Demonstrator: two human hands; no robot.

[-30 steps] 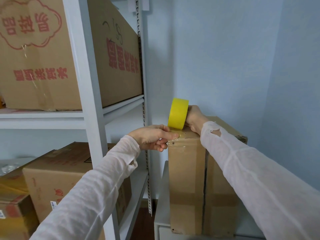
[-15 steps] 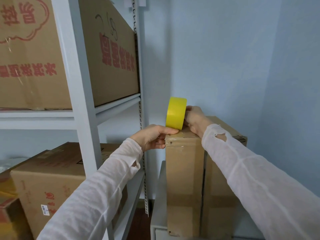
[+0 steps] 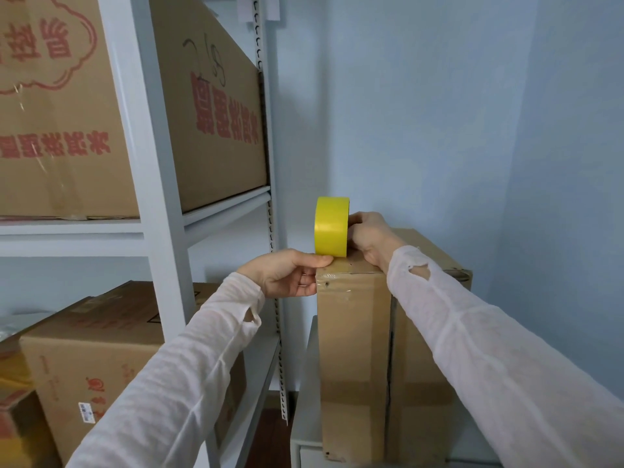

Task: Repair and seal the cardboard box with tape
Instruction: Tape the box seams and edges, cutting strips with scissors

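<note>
Two sleeved arms reach fwd from the bottom of view. Left hand (image 3: 290, 275) is nearer: it pinches the cardboard box (image 3: 354, 349) at its top near-left corner, thumb flat on the top edge, other fingers curled vs. the left side. Loose tape end prob. sits under that thumb, but I can't confirm. Box is tall, narrow, upright at the front edge of a low white cabinet (image 3: 305, 383), just beside the shelving unit (image 3: 158, 265). Dark vertical gap runs down the box front; split seam or 2 boxes side by side, can't tell.

Tape roll (image 3: 332, 228), yellow, stands on edge at the left edge of the box top, touching the left thumb. Right hand (image 3: 369, 236) sits right of it, fingers curled on the roll's right face, gripping; whether any go thru the core is hidden. Farther left, shelf boxes (image 3: 209, 130) w/ red print; blue wall (image 3: 439, 113) behind.

Risks, as I judge:
- If the thumb lifts early, the end peels & drags w/ the roll.
- Roll tilted or pulled off-line: crooked strip, wrinkles, gap left unsealed.
- A hard pull toward the back could rock the tall box, since only a pinch steadies it.
- Slack btw thumb & roll lets tape fold onto itself.
</note>
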